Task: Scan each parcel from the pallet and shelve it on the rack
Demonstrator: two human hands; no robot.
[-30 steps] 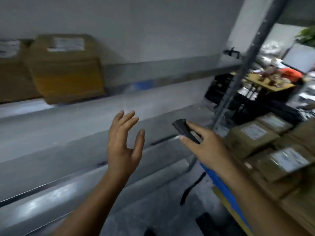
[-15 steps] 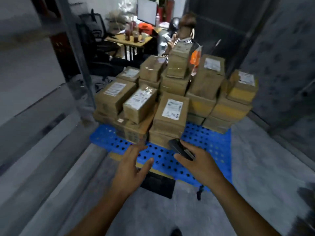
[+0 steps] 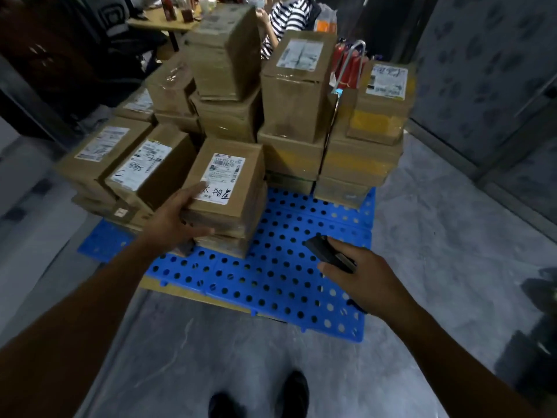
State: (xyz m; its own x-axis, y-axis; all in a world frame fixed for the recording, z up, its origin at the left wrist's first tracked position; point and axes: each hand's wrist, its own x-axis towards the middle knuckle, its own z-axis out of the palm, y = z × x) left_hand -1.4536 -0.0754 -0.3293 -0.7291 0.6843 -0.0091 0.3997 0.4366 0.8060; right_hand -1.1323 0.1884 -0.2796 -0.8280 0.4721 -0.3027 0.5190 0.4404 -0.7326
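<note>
We found the left hand (image 3: 173, 218) gripping the parcel (image 3: 238, 200) at the front of the stack (image 3: 295, 122) on the blue pallet (image 3: 271, 276). The thumb lay on the parcel's top face at the edge of the label (image 3: 224, 176), and the fingers were wrapped round the near-left corner. The parcel rested on a lower carton (image 3: 223, 241) toward the pallet's near-left portion and, as far as we could judge, had not been lifted clear. The right hand (image 3: 364, 282) hovered over the pallet's bare near-right deck, fingers closed round the black scanner (image 3: 328, 254), whose head pointed toward the stack. In our judgement the step in hand was the pick-up and scan. To do it well, the thumb should clear the barcode on the label. The parcel should rise level so the lower carton is not dragged off the pallet. The scanner should be brought square over the label before shelving.
</note>
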